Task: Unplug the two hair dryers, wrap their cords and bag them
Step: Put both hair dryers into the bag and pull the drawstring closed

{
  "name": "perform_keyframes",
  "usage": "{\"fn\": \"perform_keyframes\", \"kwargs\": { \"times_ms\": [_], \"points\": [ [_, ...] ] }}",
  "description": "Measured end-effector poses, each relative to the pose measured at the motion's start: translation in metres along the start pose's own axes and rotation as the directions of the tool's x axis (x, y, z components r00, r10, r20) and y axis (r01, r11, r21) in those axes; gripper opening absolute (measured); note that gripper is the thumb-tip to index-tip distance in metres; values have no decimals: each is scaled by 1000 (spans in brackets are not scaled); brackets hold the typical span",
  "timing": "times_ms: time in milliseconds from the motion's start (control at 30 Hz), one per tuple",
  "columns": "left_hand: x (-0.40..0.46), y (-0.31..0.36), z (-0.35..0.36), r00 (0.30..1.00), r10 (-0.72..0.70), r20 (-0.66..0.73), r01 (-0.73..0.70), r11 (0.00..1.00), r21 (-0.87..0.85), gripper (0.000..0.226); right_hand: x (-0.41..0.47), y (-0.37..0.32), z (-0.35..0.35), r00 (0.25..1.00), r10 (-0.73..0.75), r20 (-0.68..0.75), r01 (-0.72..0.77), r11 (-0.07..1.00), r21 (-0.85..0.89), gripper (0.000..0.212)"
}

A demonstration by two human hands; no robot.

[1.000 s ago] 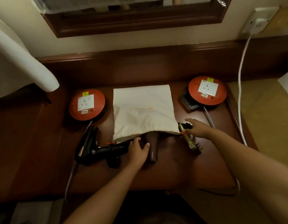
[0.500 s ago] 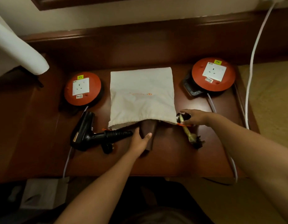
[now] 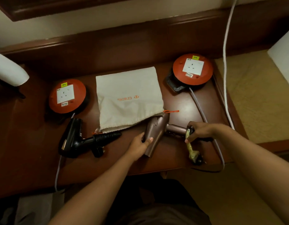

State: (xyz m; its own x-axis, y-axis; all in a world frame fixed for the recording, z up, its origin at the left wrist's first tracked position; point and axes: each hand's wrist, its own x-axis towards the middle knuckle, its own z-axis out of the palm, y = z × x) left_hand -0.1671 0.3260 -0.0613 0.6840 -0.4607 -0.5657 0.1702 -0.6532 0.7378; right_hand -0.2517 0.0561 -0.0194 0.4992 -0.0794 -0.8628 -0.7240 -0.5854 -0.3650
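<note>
While both hands grip it, bronze dryer (image 3: 156,132): lies on the table (image 3: 181,158) at the mouth of the bag, its far end just under the bag's hem, its barrel slanting toward the person, its handle pointing right.
Left hand (image 3: 141,144): fingers and thumb curled round the near end of the bronze dryer's barrel.
Right hand (image 3: 198,131): clasps the end of the bronze dryer's handle, where the wrapped cord (image 3: 190,143) begins.
Wrapped cord: a yellowish bundle hanging from the right hand down to a dark plug (image 3: 197,158) near the table's front edge.
Bag (image 3: 129,98): cream cloth, flat on the table between the two reels, orange lettering on top, an orange drawstring (image 3: 171,111) showing at its right corner.
Black dryer (image 3: 75,140): on the table left of the bag's mouth, apart from both hands, cord coiled tight round its handle, its plug (image 3: 98,151) lying against it.
Left reel (image 3: 67,96): orange disc with a white socket, nothing plugged in.
Right reel (image 3: 192,69): same kind, socket bare, a grey cable (image 3: 203,117) trailing from it past the right hand.
White cable (image 3: 225,62): runs down the wall on the right.
</note>
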Motion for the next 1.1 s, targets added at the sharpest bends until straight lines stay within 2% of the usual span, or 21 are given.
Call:
{"fn": "perform_keyframes", "kwargs": {
  "times_ms": [100, 233, 400, 533, 700, 800, 933, 1100],
  "points": [
    [1, 11, 5, 998, 57, 29, -58, 998, 18, 28, -19, 10, 0, 1000, 12, -28, -12, 1000, -19, 68],
    [-4, 32, 7, 990, 135, 44, -138, 987, 78, 32, -44, 19, -1, 997, -19, -81, 21, 999, 25, 77],
    [-6, 62, -2, 981, 178, 79, -189, 970, 156, 46, -66, 26, -10, 987, -54, -148, 65, 996, 68, 58],
    [-7, 82, -17, 966, 257, 23, -258, 953, 161, 40, -82, 15, -16, 969, -99, -228, 135, 980, 148, 43],
    [-4, 98, -44, 957, 285, -51, -275, 950, 149, 40, -85, -3, -18, 956, -150, -252, 212, 947, 243, 44],
    [-2, 102, -62, 954, 281, -105, -264, 953, 152, 44, -85, -18, -17, 955, -203, -217, 275, 878, 392, 29],
    [-2, 105, -86, 939, 291, -181, -275, 955, 108, 40, -82, -37, -18, 946, -266, -186, 323, 822, 469, 19],
    [-4, 112, -104, 918, 335, -214, -344, 939, -7, 34, -76, -54, -26, 947, -310, -86, 293, 721, 628, 36]
  ]
}}
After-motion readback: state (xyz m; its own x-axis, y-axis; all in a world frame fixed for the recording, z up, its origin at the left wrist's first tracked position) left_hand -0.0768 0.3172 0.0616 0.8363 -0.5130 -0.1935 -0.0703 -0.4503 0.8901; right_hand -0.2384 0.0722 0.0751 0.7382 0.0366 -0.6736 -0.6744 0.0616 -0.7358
